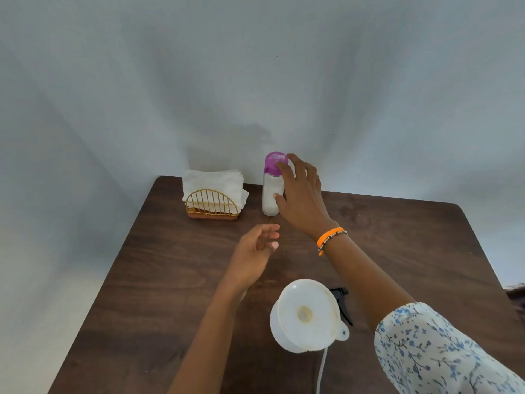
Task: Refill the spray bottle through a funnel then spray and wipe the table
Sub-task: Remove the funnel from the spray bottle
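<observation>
While your right hand reaches spread-fingered around the capped bottle at the table's far edge and your left hovers loose, empty, watch that sleeve: it could topple the funnel perched nearby.

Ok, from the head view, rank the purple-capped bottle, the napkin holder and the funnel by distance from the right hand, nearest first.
1. purple-capped bottle: at the far edge of the table, right against the fingers of the right hand.
2. napkin holder: to the left of the bottle, also at the far edge.
3. funnel: at the near side, sitting on the spray bottle below the right forearm.
</observation>
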The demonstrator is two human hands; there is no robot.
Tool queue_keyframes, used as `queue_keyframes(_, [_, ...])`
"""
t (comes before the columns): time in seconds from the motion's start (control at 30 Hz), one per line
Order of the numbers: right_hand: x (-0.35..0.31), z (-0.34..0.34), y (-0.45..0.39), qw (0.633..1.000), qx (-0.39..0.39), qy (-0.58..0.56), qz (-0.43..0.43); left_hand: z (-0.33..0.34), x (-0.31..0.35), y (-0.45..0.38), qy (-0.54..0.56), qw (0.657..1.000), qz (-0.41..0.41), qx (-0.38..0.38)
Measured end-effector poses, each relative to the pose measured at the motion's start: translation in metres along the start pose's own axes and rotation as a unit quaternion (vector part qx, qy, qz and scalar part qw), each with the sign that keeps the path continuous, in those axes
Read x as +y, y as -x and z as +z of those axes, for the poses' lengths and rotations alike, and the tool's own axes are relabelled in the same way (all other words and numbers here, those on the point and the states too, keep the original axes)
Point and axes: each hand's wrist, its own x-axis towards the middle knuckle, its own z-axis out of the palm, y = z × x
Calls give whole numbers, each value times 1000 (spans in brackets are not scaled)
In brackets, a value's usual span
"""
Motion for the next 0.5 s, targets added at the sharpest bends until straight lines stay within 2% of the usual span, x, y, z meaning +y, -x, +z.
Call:
queue_keyframes(0.13, [-7,-14,26,1000,16,-8,-9,10,1,13,-3,1000,10,-17])
queue_keyframes(0.27, [-4,-33,44,998,-9,-58,17,14,2,26,-10,1000,6,-25])
queue_keyframes(0.37, [2,-46,68,987,-67,-144,28,12,-3,42,-5,999,11,-37])
queue_keyframes(0.5, [3,-62,113,943,-155,-286,69,12,-21,71,21,998,27,-60])
